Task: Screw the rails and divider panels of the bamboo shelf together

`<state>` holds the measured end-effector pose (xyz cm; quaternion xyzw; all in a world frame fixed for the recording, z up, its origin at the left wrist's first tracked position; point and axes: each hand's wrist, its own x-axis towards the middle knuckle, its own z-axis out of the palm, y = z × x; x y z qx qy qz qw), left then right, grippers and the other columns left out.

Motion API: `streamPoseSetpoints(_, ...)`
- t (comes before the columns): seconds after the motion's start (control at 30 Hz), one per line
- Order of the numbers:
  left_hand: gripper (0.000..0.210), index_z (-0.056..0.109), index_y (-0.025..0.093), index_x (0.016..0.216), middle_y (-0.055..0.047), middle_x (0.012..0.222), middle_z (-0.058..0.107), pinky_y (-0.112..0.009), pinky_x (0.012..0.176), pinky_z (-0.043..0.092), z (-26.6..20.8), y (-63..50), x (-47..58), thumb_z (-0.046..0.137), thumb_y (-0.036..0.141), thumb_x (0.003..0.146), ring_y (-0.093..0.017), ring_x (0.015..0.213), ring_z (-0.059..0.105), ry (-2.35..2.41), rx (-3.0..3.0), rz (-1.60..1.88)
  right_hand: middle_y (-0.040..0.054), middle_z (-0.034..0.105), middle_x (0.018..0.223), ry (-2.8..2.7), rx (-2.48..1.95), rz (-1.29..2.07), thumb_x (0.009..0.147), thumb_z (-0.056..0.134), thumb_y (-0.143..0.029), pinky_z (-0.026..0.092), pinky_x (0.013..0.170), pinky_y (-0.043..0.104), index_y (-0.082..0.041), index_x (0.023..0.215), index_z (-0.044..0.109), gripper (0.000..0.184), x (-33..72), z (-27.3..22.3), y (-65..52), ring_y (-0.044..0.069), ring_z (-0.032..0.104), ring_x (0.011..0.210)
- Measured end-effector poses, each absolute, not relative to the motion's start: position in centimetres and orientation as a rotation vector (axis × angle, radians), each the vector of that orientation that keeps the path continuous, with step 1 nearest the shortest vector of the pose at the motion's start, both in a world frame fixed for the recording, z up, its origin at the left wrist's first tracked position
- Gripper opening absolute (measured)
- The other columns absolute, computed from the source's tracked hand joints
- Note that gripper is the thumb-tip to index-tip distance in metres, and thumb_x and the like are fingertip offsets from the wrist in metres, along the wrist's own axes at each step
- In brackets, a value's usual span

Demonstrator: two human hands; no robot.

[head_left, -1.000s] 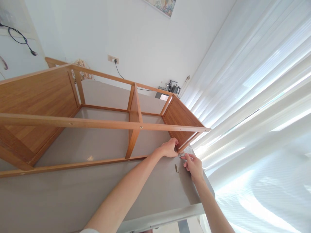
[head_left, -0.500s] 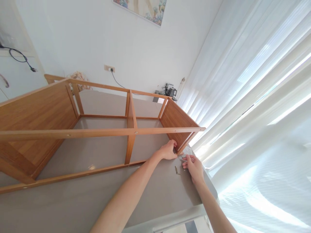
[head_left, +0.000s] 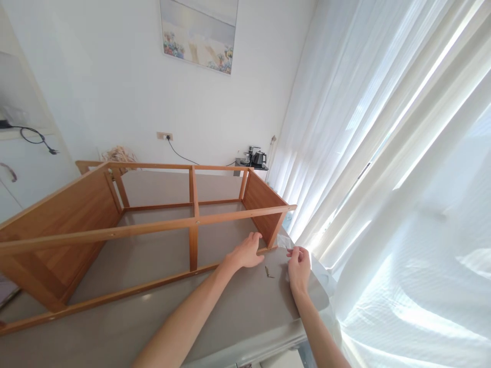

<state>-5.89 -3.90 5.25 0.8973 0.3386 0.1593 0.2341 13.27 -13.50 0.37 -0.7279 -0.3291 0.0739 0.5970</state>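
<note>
A wooden frame (head_left: pixel 245 215) with slatted rails and solid end panels lies across the grey tabletop (head_left: pixel 230 301). My left hand (head_left: pixel 247 251) rests at the right end of its near lower rail, fingers apart, with the thumb on the near side. Just right of the frame's corner, my right hand (head_left: pixel 299 263) pinches a small thin metal rod (head_left: pixel 287 249); its exact kind is too small to tell. Several brass-coloured screws (head_left: pixel 268 273) lie on the table between my hands.
A clear plastic bag (head_left: pixel 284 241) lies by the frame's right corner. White curtains (head_left: pixel 376 230) hang along the table's right edge. Behind, a black kettle (head_left: pixel 260 158) stands on a small stand. A wall socket (head_left: pixel 164 136) holds a plugged-in cord.
My right hand has drawn slightly away from the frame's corner with the thin rod. My left hand has loosened and spread at the rail. The camera view has tilted up.
</note>
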Motion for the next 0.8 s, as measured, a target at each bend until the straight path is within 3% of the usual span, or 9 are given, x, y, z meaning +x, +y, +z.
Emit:
streamPoseSetpoints(0.2, 0.033, 0.052, 0.019, 0.119, -0.013, 0.124, 0.056, -0.050, 0.097, 0.044, 5.4, -8.1, -12.9, 0.057, 0.021, 0.087, -0.033, 0.116, 0.055, 1.178, 2.607, 0.466, 0.0092, 0.070, 0.092, -0.849, -1.741, 0.086, 0.095, 0.037, -0.056, 0.046, 0.076, 0.036, -0.018, 0.110, 0.063, 0.048, 13.6, 0.0, -13.4, 0.025, 0.063, 0.081)
streamPoseSetpoints(0.4, 0.030, 0.052, 0.020, 0.115, -0.010, 0.120, 0.056, -0.045, 0.097, 0.047, 4.0, -12.1, -18.2, 0.057, 0.015, 0.087, -0.029, 0.113, 0.054, 1.349, 2.765, 0.672, 0.0149, 0.065, 0.120, -1.197, -1.734, -0.011, 0.092, 0.038, -0.045, 0.040, 0.102, 0.042, -0.018, 0.097, 0.067, 0.039, 14.5, -0.5, -11.5, 0.029, 0.054, 0.118)
streamPoseSetpoints(0.47, 0.030, 0.051, 0.021, 0.116, -0.009, 0.122, 0.055, -0.043, 0.101, 0.047, 3.7, -12.9, -19.1, 0.055, 0.012, 0.088, -0.026, 0.115, 0.054, 1.278, 2.761, 0.756, 0.0168, 0.063, 0.125, -1.293, -1.736, -0.039, 0.092, 0.035, -0.041, 0.037, 0.107, 0.043, -0.016, 0.102, 0.065, 0.040, 14.9, -0.8, -10.9, 0.028, 0.052, 0.123)
streamPoseSetpoints(0.6, 0.030, 0.051, 0.023, 0.115, -0.007, 0.123, 0.055, -0.042, 0.103, 0.046, 2.8, -13.7, -19.1, 0.055, 0.013, 0.087, -0.025, 0.116, 0.054, 1.192, 2.693, 0.874, 0.0204, 0.063, 0.122, -1.392, -1.796, -0.110, 0.094, 0.028, -0.038, 0.040, 0.103, 0.045, -0.011, 0.115, 0.060, 0.048, 15.3, -1.4, -10.5, 0.029, 0.055, 0.119)
streamPoseSetpoints(0.8, 0.030, 0.052, 0.022, 0.112, -0.007, 0.119, 0.057, -0.041, 0.102, 0.046, 2.2, -12.8, -17.6, 0.059, 0.016, 0.084, -0.025, 0.114, 0.054, 1.225, 2.553, 0.917, 0.0130, 0.068, 0.088, -1.534, -1.976, -0.115, 0.095, 0.030, -0.040, 0.046, 0.076, 0.039, -0.017, 0.103, 0.061, 0.039, 15.5, -2.4, -10.9, 0.028, 0.064, 0.086)
